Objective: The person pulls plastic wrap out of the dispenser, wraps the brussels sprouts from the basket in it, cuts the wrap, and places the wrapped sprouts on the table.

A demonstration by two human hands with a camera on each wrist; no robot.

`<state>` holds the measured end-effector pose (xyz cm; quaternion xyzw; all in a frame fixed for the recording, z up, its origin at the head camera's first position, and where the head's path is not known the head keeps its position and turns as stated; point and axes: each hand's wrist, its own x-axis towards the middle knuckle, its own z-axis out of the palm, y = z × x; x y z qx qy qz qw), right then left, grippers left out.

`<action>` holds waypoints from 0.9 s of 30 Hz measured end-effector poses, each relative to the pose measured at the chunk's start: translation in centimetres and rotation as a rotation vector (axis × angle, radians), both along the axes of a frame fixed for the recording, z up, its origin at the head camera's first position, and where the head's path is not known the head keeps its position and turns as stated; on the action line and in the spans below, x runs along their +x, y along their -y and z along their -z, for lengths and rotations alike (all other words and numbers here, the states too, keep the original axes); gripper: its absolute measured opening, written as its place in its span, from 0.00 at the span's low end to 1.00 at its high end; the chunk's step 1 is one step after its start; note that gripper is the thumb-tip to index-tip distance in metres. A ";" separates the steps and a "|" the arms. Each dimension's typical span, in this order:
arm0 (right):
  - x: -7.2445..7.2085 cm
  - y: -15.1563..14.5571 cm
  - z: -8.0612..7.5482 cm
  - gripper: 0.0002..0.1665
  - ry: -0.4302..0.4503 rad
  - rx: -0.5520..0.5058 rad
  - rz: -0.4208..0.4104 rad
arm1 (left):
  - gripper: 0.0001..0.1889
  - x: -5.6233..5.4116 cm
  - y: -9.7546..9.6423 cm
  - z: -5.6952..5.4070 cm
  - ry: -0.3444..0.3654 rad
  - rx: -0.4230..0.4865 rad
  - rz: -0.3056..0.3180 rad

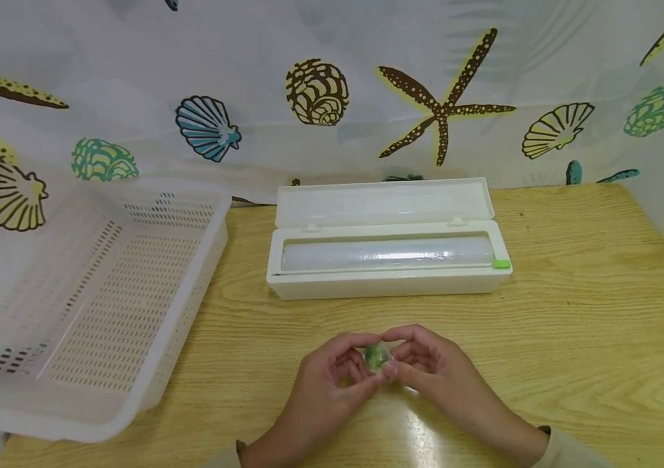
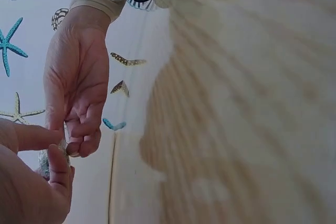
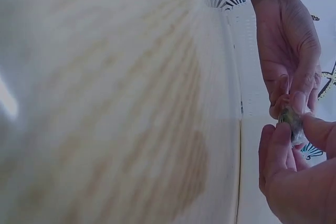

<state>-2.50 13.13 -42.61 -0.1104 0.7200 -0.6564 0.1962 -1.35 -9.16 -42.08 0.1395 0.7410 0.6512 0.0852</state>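
Note:
Between the fingertips of both hands is a small round green thing wrapped in clear film (image 1: 376, 357); its exact kind cannot be told. My left hand (image 1: 330, 385) holds it from the left with thumb and index finger, the other fingers curled behind. From the other side my right hand (image 1: 446, 376) pinches it, its thumb at the near edge. In the right wrist view the wrapped green thing (image 3: 292, 123) looks shiny and crinkled. Fingers hide most of it in the left wrist view. Beyond the hands stands a white box (image 1: 390, 286) with a roll of cling film (image 1: 387, 253) inside.
The box's lid (image 1: 384, 203) is swung back, and a green slider (image 1: 501, 264) sits at its right front corner. A white perforated basket (image 1: 182, 305) stands at the left. Behind the wooden table (image 1: 589, 312) hangs a shell-patterned cloth (image 1: 262, 39).

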 end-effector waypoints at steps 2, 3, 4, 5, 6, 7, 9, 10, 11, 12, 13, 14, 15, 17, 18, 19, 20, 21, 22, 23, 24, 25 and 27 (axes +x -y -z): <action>0.0 -0.2 0.0 0.24 -0.008 0.015 -0.008 | 0.24 -0.1 0.1 0.1 -0.040 -0.010 0.020; 0.0 -0.2 0.0 0.24 -0.014 0.024 -0.010 | 0.24 -0.1 0.2 0.1 -0.059 -0.019 0.028; 0.0 -0.3 0.0 0.24 -0.020 0.031 -0.011 | 0.24 -0.2 0.3 0.1 -0.069 -0.034 0.034; 0.1 -0.3 0.0 0.24 -0.028 0.040 -0.014 | 0.24 -0.2 0.3 0.1 -0.084 -0.049 0.038; 0.1 -0.4 0.0 0.23 -0.038 0.050 -0.016 | 0.24 -0.3 0.3 0.1 -0.097 -0.068 0.041; 0.1 -0.4 0.0 0.22 -0.056 0.057 -0.020 | 0.25 -0.3 0.3 0.1 -0.115 -0.090 0.044; 0.1 -0.5 -0.1 0.19 -0.101 0.075 -0.028 | 0.26 -0.4 0.3 0.1 -0.163 -0.131 0.050; 0.1 -0.6 -0.1 0.17 -0.124 0.083 -0.032 | 0.27 -0.4 0.3 0.1 -0.188 -0.146 0.052; 0.1 -0.7 -0.1 0.16 -0.145 0.090 -0.035 | 0.27 -0.4 0.3 0.0 -0.214 -0.159 0.053; 0.1 -0.7 -0.1 0.14 -0.163 0.094 -0.039 | 0.27 -0.4 0.3 0.0 -0.239 -0.170 0.053; 0.1 -0.8 -0.2 0.13 -0.176 0.096 -0.043 | 0.27 -0.4 0.3 0.0 -0.263 -0.176 0.053; 0.1 -0.9 -0.2 0.12 -0.185 0.097 -0.048 | 0.26 -0.4 0.3 -0.1 -0.283 -0.178 0.051; 0.1 -0.9 -0.2 0.11 -0.195 0.100 -0.055 | 0.25 -0.5 0.3 -0.1 -0.303 -0.180 0.048; 0.0 -1.0 -0.2 0.11 -0.230 0.095 -0.081 | 0.24 -0.5 0.3 -0.2 -0.334 -0.185 0.040; 0.0 -1.1 -0.2 0.11 -0.253 0.094 -0.094 | 0.24 -0.5 0.3 -0.2 -0.351 -0.188 0.035; 0.0 -1.1 -0.2 0.11 -0.284 0.092 -0.109 | 0.24 -0.5 0.3 -0.2 -0.363 -0.192 0.032; -0.1 -1.2 -0.2 0.12 -0.316 0.093 -0.123 | 0.23 -0.6 0.3 -0.2 -0.372 -0.195 0.030; -0.1 -1.2 -0.3 0.12 -0.350 0.100 -0.135 | 0.23 -0.6 0.3 -0.2 -0.381 -0.200 0.028; -0.2 -1.3 -0.3 0.13 -0.390 0.112 -0.144 | 0.24 -0.6 0.3 -0.2 -0.386 -0.207 0.025; -0.2 -1.4 -0.3 0.13 -0.426 0.130 -0.147 | 0.24 -0.5 0.4 -0.2 -0.393 -0.217 0.022; -0.3 -1.4 -0.3 0.13 -0.463 0.152 -0.149 | 0.24 -0.5 0.4 -0.2 -0.400 -0.226 0.020; -0.4 -1.5 -0.4 0.14 -0.498 0.173 -0.151 | 0.24 -0.5 0.4 -0.2 -0.404 -0.235 0.018; -0.5 -1.6 -0.4 0.15 -0.582 0.238 -0.140 | 0.24 -0.5 0.4 -0.1 -0.424 -0.253 0.016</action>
